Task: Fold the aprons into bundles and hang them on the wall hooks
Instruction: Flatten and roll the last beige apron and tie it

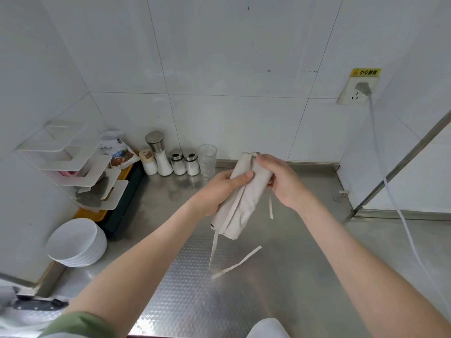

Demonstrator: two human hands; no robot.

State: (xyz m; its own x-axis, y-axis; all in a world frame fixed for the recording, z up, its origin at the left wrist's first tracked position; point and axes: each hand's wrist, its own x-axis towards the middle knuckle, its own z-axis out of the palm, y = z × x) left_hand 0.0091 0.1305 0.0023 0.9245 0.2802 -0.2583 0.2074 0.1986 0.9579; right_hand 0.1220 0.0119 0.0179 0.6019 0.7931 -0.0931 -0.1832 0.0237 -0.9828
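1 apron bundle [244, 203] | left hand [218, 192], right hand [281, 181] holding | 4 shakers [177, 165]

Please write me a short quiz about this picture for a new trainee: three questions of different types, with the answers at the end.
1. True or false: the rolled apron lies untouched on the steel counter.
2. The left hand grips the apron's middle. What holds its upper end? A. the right hand B. a wall hook C. nothing
3. Fill in: a stack of white ____ stands at the counter's left.
Key: 1 false; 2 A; 3 bowls.
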